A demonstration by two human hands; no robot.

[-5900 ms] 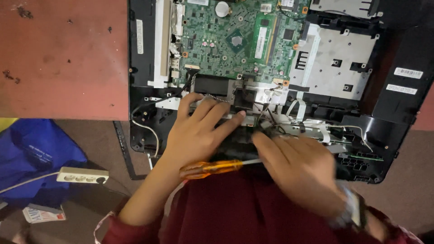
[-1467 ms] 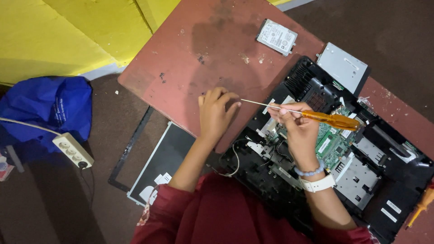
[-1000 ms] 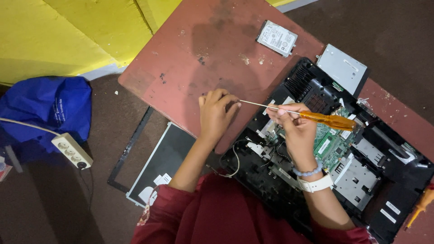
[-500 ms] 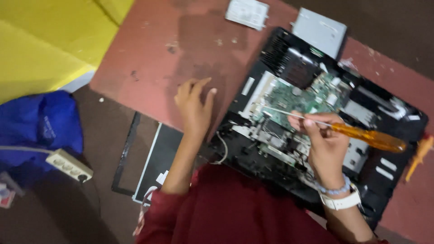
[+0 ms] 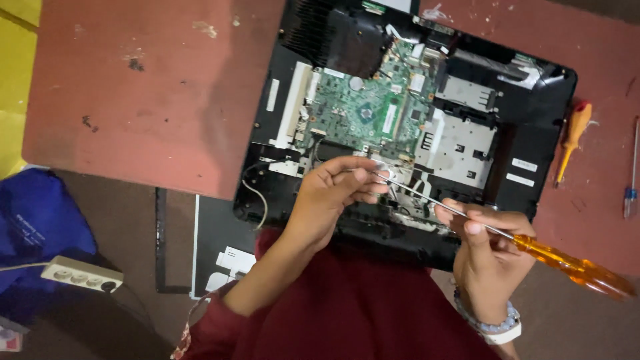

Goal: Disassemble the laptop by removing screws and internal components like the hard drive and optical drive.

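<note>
Right hand is clenched around the orange-handled screwdriver, gripping where handle meets shaft, the long metal shaft slanting up and left across the opened computer chassis. Its tip reaches the fingers of the left hand, which is curled down over the lower middle of the chassis, fingertips pinched right at the tip; whether they hold something small there, I cannot tell. The chassis lies on the red table, its near edge hanging over toward the person's dark red shirt. Just above the left hand sits the green circuit board, with a black fan housing above that and silver metal plates to the right. On the table right of the chassis, a second, smaller orange screwdriver and a thin blue-handled tool. Down on the floor at left: a white power strip, a blue bag, and a black panel beside the table's edge.
</note>
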